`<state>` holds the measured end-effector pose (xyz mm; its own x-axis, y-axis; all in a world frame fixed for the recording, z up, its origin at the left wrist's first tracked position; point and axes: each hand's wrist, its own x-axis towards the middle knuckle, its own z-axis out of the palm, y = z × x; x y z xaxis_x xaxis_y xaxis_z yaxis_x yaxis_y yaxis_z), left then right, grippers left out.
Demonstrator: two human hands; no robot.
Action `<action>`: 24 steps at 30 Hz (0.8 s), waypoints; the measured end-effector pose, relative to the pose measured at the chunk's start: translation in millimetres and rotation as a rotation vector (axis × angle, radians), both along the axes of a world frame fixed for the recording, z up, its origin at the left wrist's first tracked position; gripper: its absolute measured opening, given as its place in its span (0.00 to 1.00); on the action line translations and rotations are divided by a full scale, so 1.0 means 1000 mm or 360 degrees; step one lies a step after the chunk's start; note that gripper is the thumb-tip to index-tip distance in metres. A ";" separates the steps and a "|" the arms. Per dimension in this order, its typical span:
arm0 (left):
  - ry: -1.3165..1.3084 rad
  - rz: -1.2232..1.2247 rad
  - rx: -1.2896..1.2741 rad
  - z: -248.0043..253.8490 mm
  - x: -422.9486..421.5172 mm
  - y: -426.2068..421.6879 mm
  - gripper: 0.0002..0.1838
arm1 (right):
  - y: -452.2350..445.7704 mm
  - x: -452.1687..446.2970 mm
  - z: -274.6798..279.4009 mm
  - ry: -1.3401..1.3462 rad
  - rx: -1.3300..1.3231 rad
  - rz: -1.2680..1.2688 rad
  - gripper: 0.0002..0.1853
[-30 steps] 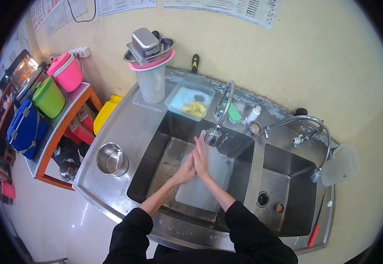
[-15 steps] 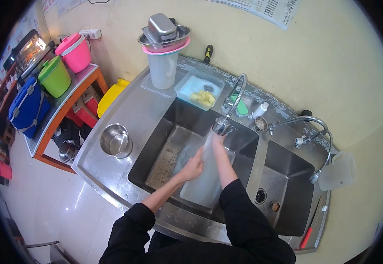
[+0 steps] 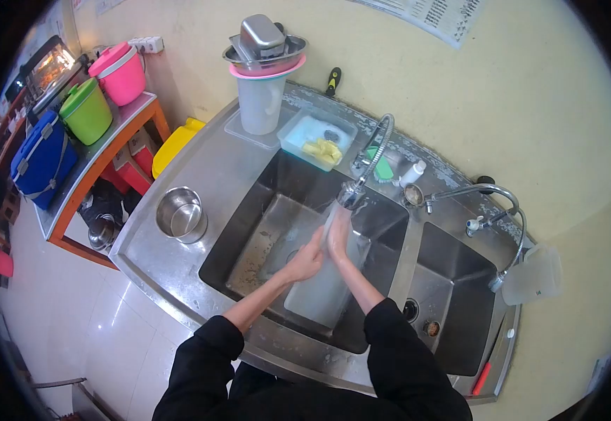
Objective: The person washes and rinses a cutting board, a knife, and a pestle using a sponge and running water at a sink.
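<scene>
A whitish translucent plastic container point(image 3: 317, 298) lies tilted in the large sink basin point(image 3: 249, 210), its upper end below the spray tap head point(image 3: 351, 196). Water runs from the tap over it. My left hand point(image 3: 305, 262) is closed on the container's left side, with the fingers partly hidden. Higher up, my right hand point(image 3: 339, 236) lies against the container with its fingers stretched out under the water. The two hands are close together, near the tap.
A metal pot point(image 3: 181, 215) stands on the left counter. Behind the basin are a soapy tub point(image 3: 317, 138) with a yellow cloth, a green brush point(image 3: 381, 165) and a white bottle point(image 3: 413, 172). A smaller basin point(image 3: 453, 295) and a second tap point(image 3: 484, 188) are on the right.
My right hand has slid down the container from the tap head, and its fingers now show. My left hand has moved slightly up. The view has shifted a little.
</scene>
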<state>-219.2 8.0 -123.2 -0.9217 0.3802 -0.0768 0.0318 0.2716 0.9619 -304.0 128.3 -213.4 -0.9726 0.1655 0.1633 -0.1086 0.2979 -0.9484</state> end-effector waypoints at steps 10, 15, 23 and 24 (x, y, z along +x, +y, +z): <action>0.0021 0.0009 0.0437 -0.026 -0.055 0.006 0.30 | -0.002 -0.016 0.005 -0.0169 -0.0224 0.0094 0.25; 0.0340 0.0134 -0.0167 -0.042 -0.090 -0.001 0.25 | -0.045 0.034 0.036 -0.0089 -0.0753 -0.0057 0.26; 0.0495 0.0290 -0.0678 -0.009 -0.093 0.020 0.17 | -0.036 0.037 0.039 0.0049 -0.0703 -0.0074 0.24; 0.0521 0.0309 -0.0671 -0.007 -0.093 0.022 0.17 | -0.028 0.028 0.045 -0.0136 -0.0931 -0.0127 0.24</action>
<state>-312.0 29.6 -129.8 -0.9729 0.2000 0.1161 0.2214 0.6608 0.7172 -276.3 100.0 -168.7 -0.9592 0.2773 -0.0552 -0.0234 -0.2726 -0.9619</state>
